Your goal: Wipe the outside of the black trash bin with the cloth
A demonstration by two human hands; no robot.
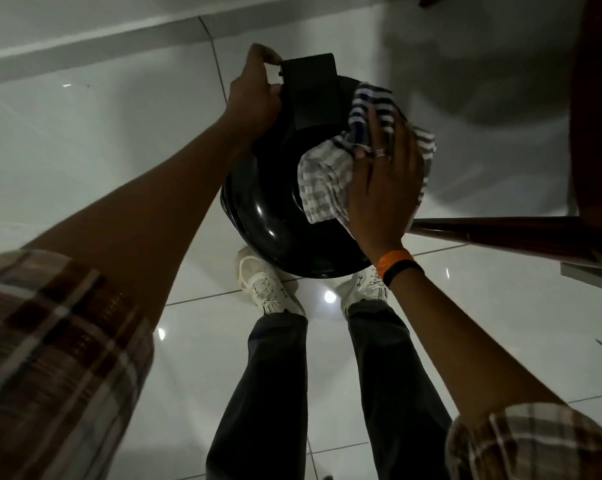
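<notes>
A person stands over a black bin (272,209) on a glossy white tiled floor (85,161), seen from above, the bin just ahead of two white shoes (268,285). The left hand (254,95) pinches the left edge of a flat black flap (310,91) that rises from the bin's far side, thumb and fingers closed on it. The right hand (382,188), fingers spread and flat, presses a striped cloth (327,181) against the bin's domed top at its right side; the cloth bunches under the palm and hangs over the rim. A ring shows on one finger, and an orange and a black band (398,263) circle the right wrist. Dark wooden furniture (500,230) stands just beside the bin at right.
</notes>
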